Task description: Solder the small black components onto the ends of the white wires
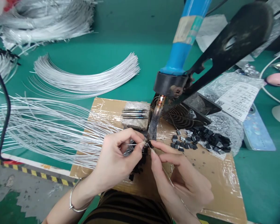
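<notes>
My left hand (121, 160) pinches the end of a thin white wire (132, 144) between thumb and forefinger, just below the soldering iron's tip (154, 121). A thin strand of solder wire (167, 176) runs over my right hand (184, 175), whose thumb and forefinger are closed on it near the same tip. The soldering iron (178, 51) has a blue handle and points downward, clamped in a black stand (170, 83). Whatever small part is at the wire's end is too small and covered by fingers to make out. Small black connectors lie partly hidden beneath my left hand.
Loose white wires (51, 130) spread at left, behind them a neat wire bundle (88, 79). A cardboard sheet (214, 189) covers the work area. On it are a block with dark rods (135, 123), a round-grilled fan (179, 116) and a black connector pile (210, 138).
</notes>
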`<state>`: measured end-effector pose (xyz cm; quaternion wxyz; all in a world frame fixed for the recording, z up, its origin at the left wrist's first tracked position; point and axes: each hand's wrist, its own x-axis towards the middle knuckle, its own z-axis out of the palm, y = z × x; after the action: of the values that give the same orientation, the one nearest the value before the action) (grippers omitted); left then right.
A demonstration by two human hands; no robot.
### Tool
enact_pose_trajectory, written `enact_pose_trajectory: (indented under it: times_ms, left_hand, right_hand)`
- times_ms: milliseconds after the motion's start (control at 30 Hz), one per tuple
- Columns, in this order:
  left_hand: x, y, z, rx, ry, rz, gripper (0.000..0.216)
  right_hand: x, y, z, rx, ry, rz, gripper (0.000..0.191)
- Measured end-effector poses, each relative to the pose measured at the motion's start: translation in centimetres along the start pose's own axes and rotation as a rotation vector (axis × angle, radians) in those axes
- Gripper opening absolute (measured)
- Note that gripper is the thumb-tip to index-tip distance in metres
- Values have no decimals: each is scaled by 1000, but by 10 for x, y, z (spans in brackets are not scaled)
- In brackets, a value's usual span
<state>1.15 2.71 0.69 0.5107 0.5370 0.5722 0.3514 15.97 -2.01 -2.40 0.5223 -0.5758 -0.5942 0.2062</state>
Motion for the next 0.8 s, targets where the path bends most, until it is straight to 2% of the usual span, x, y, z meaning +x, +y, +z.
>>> enact_pose_trajectory:
  times_ms: [500,700,800]
  left_hand:
    - [2,-5,0,22,10,56,15]
    - [-1,-8,-2,40,-9,51,15]
    - [-3,-11,-5,75,0,61,15]
  right_hand:
    - [-1,0,-2,2,-16,-5,17]
    - [-7,3,-4,78,-59,82,18]
    - [-7,12,-12,86,-26,162,17]
